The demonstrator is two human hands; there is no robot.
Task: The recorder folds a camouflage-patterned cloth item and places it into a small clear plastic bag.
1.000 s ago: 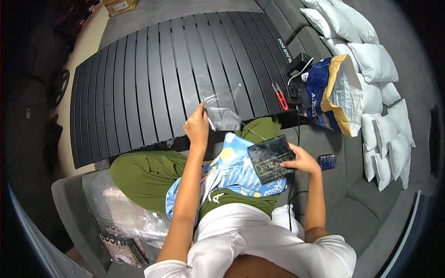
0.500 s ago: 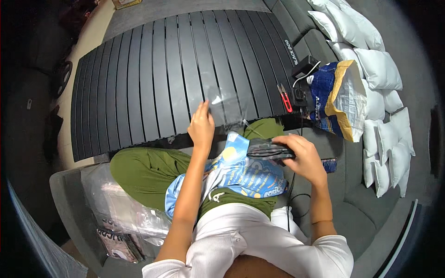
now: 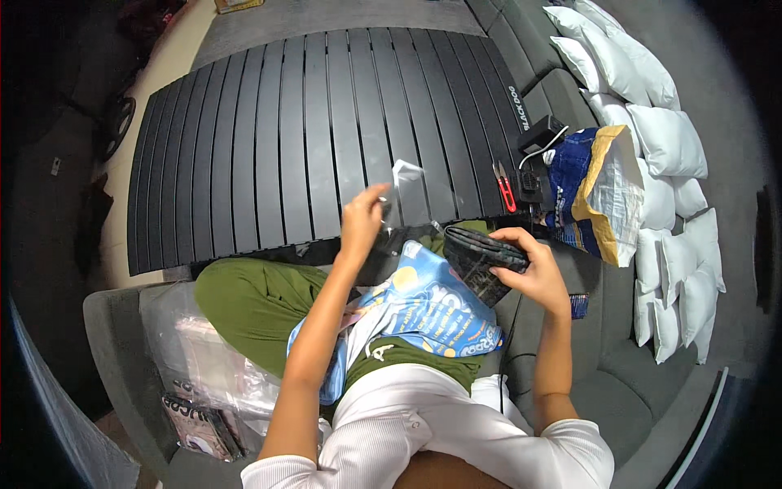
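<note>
near table [image 3: 318,138], right hand [image 3: 539,275] around bundle [image 3: 476,267]

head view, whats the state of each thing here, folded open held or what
Dark patterned bundle: folded in layers, held in the right hand
Clear plastic bag: at the left hand's fingertips; mouth open or shut, can't tell
Blue printed bag: rumpled across the lap
Blue sack with yellow rim: mouth open
Red-handled snips: lying on the slatted table
White pillows: piled together, plump
</note>
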